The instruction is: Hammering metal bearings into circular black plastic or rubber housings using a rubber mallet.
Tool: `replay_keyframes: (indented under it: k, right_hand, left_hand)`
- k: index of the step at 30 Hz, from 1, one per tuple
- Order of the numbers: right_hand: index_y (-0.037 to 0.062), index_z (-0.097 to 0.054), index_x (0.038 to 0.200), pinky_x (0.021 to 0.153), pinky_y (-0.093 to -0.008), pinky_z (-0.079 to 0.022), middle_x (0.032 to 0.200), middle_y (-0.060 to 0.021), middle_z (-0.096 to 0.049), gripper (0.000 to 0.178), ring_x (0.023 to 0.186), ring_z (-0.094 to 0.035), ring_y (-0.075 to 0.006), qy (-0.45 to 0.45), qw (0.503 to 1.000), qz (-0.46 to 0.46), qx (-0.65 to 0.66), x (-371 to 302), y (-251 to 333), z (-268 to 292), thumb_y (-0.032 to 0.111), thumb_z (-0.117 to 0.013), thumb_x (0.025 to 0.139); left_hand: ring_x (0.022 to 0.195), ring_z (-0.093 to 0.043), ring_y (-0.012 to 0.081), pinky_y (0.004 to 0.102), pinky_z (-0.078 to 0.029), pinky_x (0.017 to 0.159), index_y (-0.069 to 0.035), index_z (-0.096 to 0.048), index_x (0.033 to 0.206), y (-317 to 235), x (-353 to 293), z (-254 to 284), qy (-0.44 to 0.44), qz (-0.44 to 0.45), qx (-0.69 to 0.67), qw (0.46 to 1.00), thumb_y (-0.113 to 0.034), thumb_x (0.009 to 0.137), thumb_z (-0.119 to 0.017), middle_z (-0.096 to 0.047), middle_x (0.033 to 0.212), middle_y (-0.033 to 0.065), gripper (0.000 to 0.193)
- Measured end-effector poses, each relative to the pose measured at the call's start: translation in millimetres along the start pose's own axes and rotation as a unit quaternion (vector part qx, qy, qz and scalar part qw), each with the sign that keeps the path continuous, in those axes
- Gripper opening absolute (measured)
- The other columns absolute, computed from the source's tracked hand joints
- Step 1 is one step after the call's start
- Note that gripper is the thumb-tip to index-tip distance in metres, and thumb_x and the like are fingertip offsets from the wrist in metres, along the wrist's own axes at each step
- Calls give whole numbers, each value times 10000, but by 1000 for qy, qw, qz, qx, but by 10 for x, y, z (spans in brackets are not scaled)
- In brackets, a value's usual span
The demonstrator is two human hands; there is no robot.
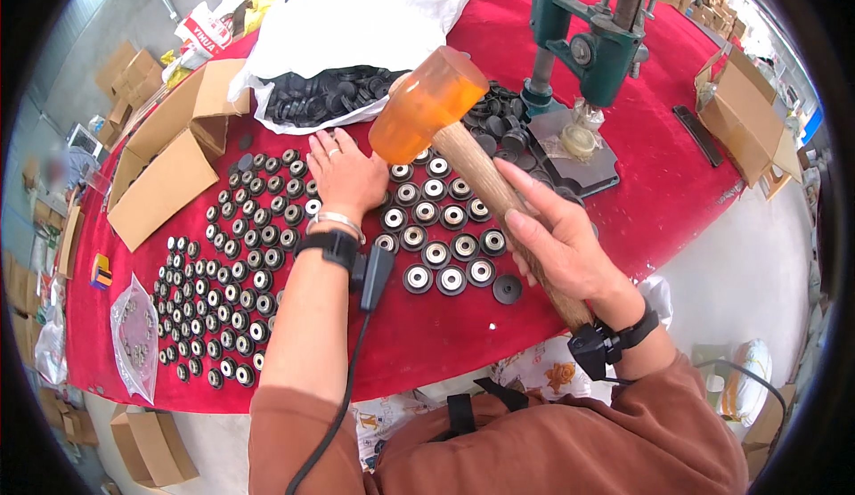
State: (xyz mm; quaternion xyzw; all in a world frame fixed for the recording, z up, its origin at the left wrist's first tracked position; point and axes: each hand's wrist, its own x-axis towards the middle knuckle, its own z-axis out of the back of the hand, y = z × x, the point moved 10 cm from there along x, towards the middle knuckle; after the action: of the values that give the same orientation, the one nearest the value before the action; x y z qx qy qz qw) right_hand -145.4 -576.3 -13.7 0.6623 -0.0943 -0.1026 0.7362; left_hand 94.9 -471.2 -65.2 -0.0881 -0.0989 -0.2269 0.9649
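A clear bag (135,339) is lying by the counter's (427,343) near left corner. Black wheels (262,278) are spreading rightward in rows. The left hand (347,177) is resting palm down among them, fingers slightly spread. The right hand (557,241) is gripping a mallet (479,170) above mid-counter; a green press (597,58) is standing toward the far right corner.

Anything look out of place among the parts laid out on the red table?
One does: the plain black disc at the right end of the nearest row in the middle group. It shows no bright metal centre, unlike the metal-centred wheels beside it. Whether it is damaged, I cannot tell.
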Motion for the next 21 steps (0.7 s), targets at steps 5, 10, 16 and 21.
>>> replay_keyframes:
  k: [5, 10, 16, 21]
  right_hand:
    - [129, -287, 1438, 459, -186, -432, 781, 13, -506, 511, 550, -485, -35, 32, 993, -6, 112, 38, -164, -4, 169, -465, 960]
    - [112, -236, 1447, 436, -211, -444, 763, -34, -534, 552, 548, -520, -82, 33, 985, 6, 169, 103, -157, 21, 220, -479, 964]
    - [59, -201, 1447, 468, -226, -466, 775, -53, -544, 573, 561, -537, -98, 6, 989, 61, 133, 84, -73, 165, 149, -476, 953]
    - [99, -250, 1445, 508, -230, -473, 796, -45, -558, 567, 578, -538, -81, 76, 992, 40, -88, 250, 278, -389, 113, -478, 926]
  left_hand:
    - [1371, -161, 420, 494, -125, 1112, 76, -262, 1384, -23, 242, -298, 110, 8, -6, 994, -516, 849, -450, -211, 1447, 307, 819]
    - [1352, -191, 439, 524, -167, 1096, 63, -283, 1367, -373, 356, -455, 64, -137, -127, 980, -457, 854, -497, -236, 1426, 316, 761]
    - [1335, -251, 412, 550, -171, 1081, 57, -378, 1310, -657, -725, 593, 5, -188, -118, 975, -376, 854, -562, -316, 1404, 272, 655]
    - [1352, -240, 388, 559, -106, 1092, 42, -352, 1346, 96, -1979, 1312, -16, -170, -22, 985, -278, 772, -658, -313, 1424, 235, 725]
